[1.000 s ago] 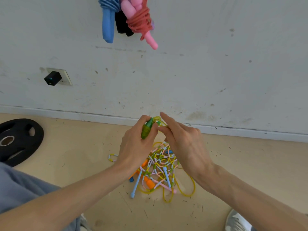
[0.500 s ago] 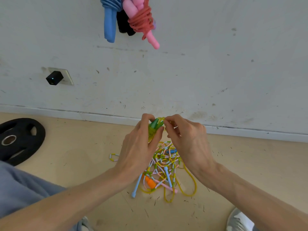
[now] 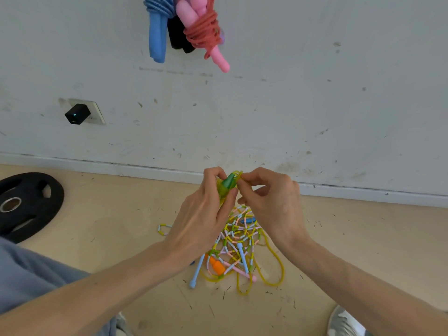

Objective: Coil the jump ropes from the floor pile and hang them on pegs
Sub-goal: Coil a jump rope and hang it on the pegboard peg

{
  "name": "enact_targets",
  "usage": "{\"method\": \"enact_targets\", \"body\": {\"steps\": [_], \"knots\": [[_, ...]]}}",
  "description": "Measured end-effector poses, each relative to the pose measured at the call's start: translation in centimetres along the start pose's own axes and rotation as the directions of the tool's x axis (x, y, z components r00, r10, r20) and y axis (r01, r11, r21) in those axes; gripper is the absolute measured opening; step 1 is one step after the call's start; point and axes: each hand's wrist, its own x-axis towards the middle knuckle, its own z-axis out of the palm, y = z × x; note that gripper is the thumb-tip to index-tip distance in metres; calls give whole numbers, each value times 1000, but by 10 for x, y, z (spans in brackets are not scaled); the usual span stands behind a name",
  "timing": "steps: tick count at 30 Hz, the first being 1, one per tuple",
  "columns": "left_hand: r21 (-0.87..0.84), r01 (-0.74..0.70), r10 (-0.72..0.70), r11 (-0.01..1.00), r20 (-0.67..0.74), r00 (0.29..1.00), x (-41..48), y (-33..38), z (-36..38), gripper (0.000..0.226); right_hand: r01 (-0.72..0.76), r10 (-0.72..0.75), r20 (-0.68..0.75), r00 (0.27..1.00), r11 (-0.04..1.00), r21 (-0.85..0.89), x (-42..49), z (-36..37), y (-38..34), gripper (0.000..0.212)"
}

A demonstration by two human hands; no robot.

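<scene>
The pegs themselves lie above the top edge of the view, so only the lower ends of the bundles already on the white wall show: a blue foam-handled coiled rope [image 3: 157, 37], a black handle [image 3: 178, 36] mostly hidden behind it, and a pink-handled rope wound in red cord [image 3: 206, 32]. A black round weight plate [image 3: 29, 204] is cut by the left edge of the floor, and a grey-and-white shoe [image 3: 344, 322] by the bottom edge. The left hand [image 3: 201, 219], its back toward the camera, curls fingers and thumb round a translucent green plastic jump-rope handle [image 3: 226, 187], whose lower part is hidden in the palm; whether a second handle sits with it cannot be told. The right hand [image 3: 274, 204], just beside it, pinches a thin yellow cord loop [image 3: 238, 174] at the handle's tip, its other fingers curled. Both hands are held up before the skirting, above the tangled pile of beaded and yellow jump ropes [image 3: 238, 238] on the tan floor — partly covered by the wrists.
</scene>
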Motion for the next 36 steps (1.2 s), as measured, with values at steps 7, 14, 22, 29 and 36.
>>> {"method": "enact_targets", "body": {"steps": [7,14,22,29,36], "knots": [[-22,23,-22,999,30,999,6,-7,3,23,-39,39,-3,999,998,48,1,1,-1,9],[-45,2,-1,999,21,1000,6,-13,2,23,-4,2,27,1000,998,60,-1,5,2,14],[-170,8,3,985,65,998,7,-18,2,20,-31,31,-32,999,999,-15,6,-3,1,6],[-233,39,-8,972,134,991,10,-17,2,25,-206,203,35,978,957,203,26,-16,-3,6],[-230,26,33,973,252,967,6,-16,2,30,-216,213,493,843,975,-51,47,-40,-6,34]]}}
